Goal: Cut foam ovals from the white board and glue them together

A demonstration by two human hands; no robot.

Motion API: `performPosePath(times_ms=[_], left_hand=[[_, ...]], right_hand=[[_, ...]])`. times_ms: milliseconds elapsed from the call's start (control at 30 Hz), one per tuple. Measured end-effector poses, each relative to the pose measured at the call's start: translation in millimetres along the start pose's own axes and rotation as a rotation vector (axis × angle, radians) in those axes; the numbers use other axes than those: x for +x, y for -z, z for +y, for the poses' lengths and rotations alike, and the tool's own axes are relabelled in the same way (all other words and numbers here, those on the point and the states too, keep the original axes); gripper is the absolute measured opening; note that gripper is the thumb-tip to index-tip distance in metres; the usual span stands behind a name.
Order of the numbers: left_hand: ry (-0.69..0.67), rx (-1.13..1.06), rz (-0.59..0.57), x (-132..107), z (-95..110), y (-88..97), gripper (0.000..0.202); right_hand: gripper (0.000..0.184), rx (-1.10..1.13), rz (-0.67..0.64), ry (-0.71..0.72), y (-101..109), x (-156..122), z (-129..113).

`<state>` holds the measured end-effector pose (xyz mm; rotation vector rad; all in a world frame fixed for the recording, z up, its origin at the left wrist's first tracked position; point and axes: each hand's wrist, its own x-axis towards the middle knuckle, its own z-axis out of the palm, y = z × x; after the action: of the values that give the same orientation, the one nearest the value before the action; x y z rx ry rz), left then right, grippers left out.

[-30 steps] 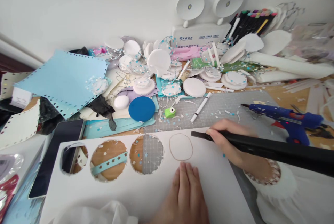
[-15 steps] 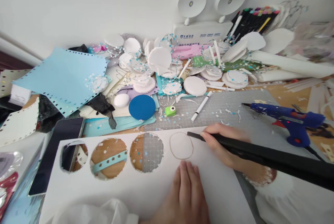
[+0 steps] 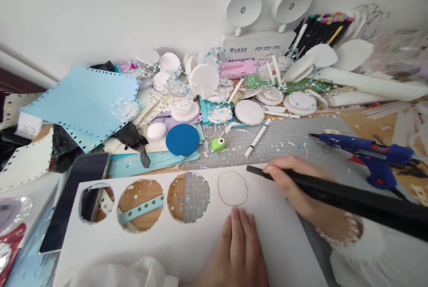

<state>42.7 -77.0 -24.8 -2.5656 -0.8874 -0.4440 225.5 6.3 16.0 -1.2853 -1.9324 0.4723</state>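
Note:
A white foam board (image 3: 207, 242) lies in front of me with three round holes cut out of it and a fourth circle (image 3: 232, 188) outlined with a brown burnt line. My left hand (image 3: 239, 251) lies flat on the board just below that circle, fingers together and stretched out. My right hand (image 3: 294, 184) grips a long black rod-shaped cutting tool (image 3: 334, 191), whose tip (image 3: 249, 169) sits just right of the circle's upper edge.
A blue glue gun (image 3: 364, 153) lies on the grey cutting mat (image 3: 284, 142) at the right. Behind are a white marker (image 3: 257, 137), a green punch (image 3: 218, 144), a blue disc (image 3: 182, 139), several white foam discs, light blue paper (image 3: 83, 104) and a phone (image 3: 72, 198) at left.
The tool tip has shifted slightly around the right side of the outlined circle, a little left and back again. My left hand has stayed pressed on the board.

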Motion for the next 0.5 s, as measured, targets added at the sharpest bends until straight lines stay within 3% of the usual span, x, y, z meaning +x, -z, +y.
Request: performPosePath(times_ms=[100,200,367,500], left_hand=[[-0.010,0.014,-0.004,-1,-1,-0.7,0.041],[-0.011,0.013,0.005,-1,-2,-0.5,0.040],[-0.004,0.006,-0.010,-1,-2,0.5,0.039],[-0.043,-0.001,-0.013,0,-4,1.9,0.039]], right_hand=[[0.010,0.008,0.005,-0.088,5,0,0],[0.010,0.033,-0.048,-0.082,2,-5,2],[0.013,-0.032,-0.011,0.116,-4,-14,7],[0.012,-0.071,-0.019,0.197,-5,-15,7]])
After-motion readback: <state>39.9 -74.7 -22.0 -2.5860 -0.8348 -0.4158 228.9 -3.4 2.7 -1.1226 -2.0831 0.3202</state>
